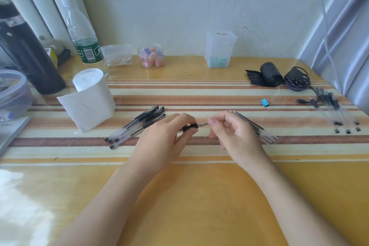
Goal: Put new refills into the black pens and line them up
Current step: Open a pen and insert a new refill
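Nearest, both forearms are reaching in over the bare yellow surface [199, 195]. The left hand [159, 136] is holding one black pen [190, 127] just above the striped cloth; its grip is clenched round the rubber sleeve and the clear barrel is running back under the palm. The right hand [231, 132] is meeting it from the other side, its grip narrowed to thumb and forefinger pinching the pen's metal tip, with the other fingers curling loosely and holding nothing. Just left of the left hand, a loose pile of black pens [135, 126] is lying slantwise, caps pointing away. Directly behind the right hand, a bundle of refills [251, 126] is lying on the cloth, partly hidden by the knuckles. Well off to the right, a scatter of clear barrels [337, 114] is lying near the surface edge. Farther back, a tissue roll [91, 98] is standing at left and a blue binder clip [265, 102] is lying right of centre. Beyond those, a black roll [271, 74] is resting beside a coiled cable [297, 81]. Along the wall, a dark flask [26, 52], a water bottle [81, 32], a swab box [117, 55], an eraser jar [150, 56] and a tall clear box [219, 50] are standing.
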